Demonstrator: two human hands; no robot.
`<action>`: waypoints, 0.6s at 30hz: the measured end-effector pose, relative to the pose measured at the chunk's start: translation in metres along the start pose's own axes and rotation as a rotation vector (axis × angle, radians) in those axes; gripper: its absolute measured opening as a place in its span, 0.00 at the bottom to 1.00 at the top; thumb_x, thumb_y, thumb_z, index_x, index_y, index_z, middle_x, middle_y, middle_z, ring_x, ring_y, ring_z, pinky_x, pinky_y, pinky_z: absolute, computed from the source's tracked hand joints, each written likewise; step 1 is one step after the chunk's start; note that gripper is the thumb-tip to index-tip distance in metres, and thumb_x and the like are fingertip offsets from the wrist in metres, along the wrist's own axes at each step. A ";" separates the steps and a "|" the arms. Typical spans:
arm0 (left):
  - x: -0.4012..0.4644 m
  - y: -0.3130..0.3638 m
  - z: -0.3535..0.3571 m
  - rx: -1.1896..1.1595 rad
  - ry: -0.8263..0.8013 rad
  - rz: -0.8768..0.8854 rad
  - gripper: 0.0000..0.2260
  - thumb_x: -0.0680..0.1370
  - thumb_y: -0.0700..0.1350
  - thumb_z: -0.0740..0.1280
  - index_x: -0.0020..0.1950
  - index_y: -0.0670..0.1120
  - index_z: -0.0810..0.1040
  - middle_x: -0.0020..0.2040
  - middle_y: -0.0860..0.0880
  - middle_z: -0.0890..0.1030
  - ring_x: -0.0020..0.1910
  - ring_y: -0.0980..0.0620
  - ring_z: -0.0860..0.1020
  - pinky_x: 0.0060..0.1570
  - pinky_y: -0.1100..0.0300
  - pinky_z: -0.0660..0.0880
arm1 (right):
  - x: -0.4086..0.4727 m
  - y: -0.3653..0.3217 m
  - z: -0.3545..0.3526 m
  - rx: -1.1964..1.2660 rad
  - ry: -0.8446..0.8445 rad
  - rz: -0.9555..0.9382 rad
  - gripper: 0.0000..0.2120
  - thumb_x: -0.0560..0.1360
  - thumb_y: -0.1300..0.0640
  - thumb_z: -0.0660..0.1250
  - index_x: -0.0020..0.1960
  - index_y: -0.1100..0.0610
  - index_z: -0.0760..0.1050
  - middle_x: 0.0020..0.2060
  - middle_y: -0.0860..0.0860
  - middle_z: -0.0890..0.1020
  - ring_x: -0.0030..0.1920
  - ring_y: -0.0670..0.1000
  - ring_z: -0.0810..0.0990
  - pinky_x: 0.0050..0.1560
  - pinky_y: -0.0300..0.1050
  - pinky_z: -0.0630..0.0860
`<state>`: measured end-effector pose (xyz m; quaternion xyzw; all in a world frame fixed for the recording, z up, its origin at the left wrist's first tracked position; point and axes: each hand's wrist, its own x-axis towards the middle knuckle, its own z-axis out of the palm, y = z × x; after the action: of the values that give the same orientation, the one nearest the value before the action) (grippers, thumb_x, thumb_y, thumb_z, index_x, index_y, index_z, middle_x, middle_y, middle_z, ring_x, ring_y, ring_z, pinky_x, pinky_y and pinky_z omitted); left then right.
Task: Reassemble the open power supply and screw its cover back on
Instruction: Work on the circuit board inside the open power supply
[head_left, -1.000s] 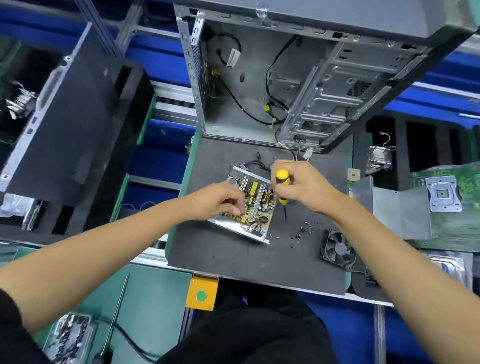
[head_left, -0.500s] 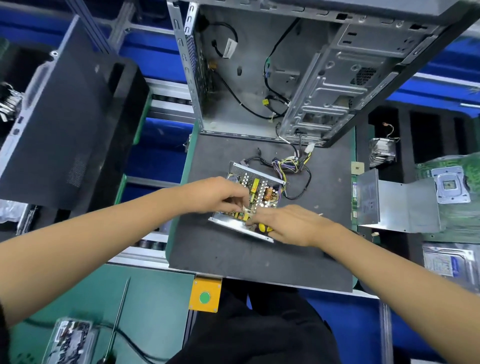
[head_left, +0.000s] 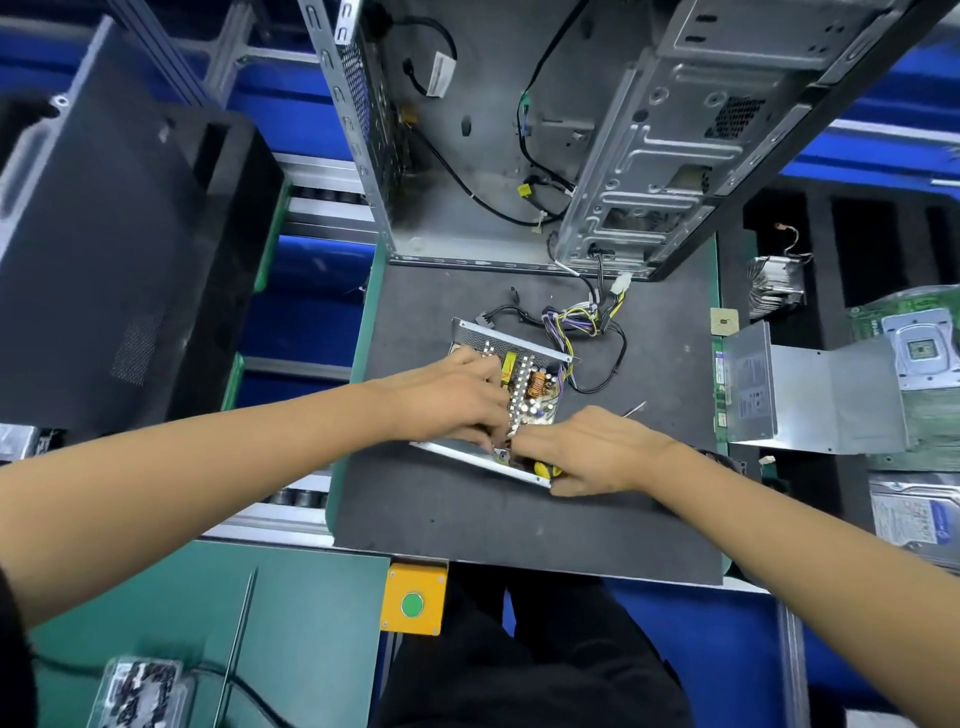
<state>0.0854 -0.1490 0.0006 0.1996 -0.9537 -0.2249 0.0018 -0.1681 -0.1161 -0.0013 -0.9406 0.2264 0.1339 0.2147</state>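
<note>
Two bare hands meet over the open silver metal power supply box (head_left: 511, 395), which lies on the dark grey foam mat (head_left: 519, 519) on the table. Its green board with small parts shows inside. The left hand (head_left: 447, 400) reaches in from the left, and its grip is pinching something small at the near edge of the box; I cannot tell what it is. The right hand (head_left: 587, 449) is curled around the yellow-handled screwdriver (head_left: 545, 470), with the yellow handle peeking out under the fingers and the thin metal tip sticking out to the far right. A bunch of coloured wires (head_left: 576, 322) runs from the far side of the box. The bent silver metal cover (head_left: 810, 395) lies well apart on the right. The big open grey computer case (head_left: 519, 130) stands at the far side of the mat
</note>
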 end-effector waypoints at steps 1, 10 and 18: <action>0.000 -0.001 -0.001 0.003 -0.007 0.019 0.11 0.81 0.61 0.66 0.50 0.57 0.83 0.46 0.60 0.78 0.53 0.55 0.67 0.55 0.53 0.65 | 0.001 0.000 0.001 -0.017 0.028 -0.011 0.20 0.71 0.52 0.69 0.55 0.47 0.60 0.49 0.45 0.70 0.37 0.56 0.75 0.30 0.46 0.62; -0.002 -0.007 0.017 0.026 0.079 0.043 0.11 0.83 0.60 0.63 0.50 0.58 0.82 0.43 0.59 0.74 0.51 0.54 0.67 0.57 0.52 0.65 | 0.001 0.006 0.019 -0.121 0.125 -0.031 0.21 0.72 0.48 0.71 0.60 0.48 0.66 0.51 0.44 0.70 0.35 0.52 0.76 0.24 0.42 0.57; 0.001 -0.012 0.032 -0.121 0.147 0.001 0.08 0.79 0.61 0.68 0.47 0.60 0.84 0.43 0.61 0.76 0.51 0.54 0.68 0.58 0.58 0.56 | -0.001 0.007 0.027 -0.080 0.104 0.016 0.14 0.77 0.54 0.63 0.62 0.46 0.70 0.53 0.44 0.70 0.37 0.53 0.74 0.25 0.45 0.66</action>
<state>0.0861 -0.1458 -0.0340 0.2147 -0.9358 -0.2667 0.0837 -0.1762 -0.1095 -0.0267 -0.9523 0.2393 0.0954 0.1639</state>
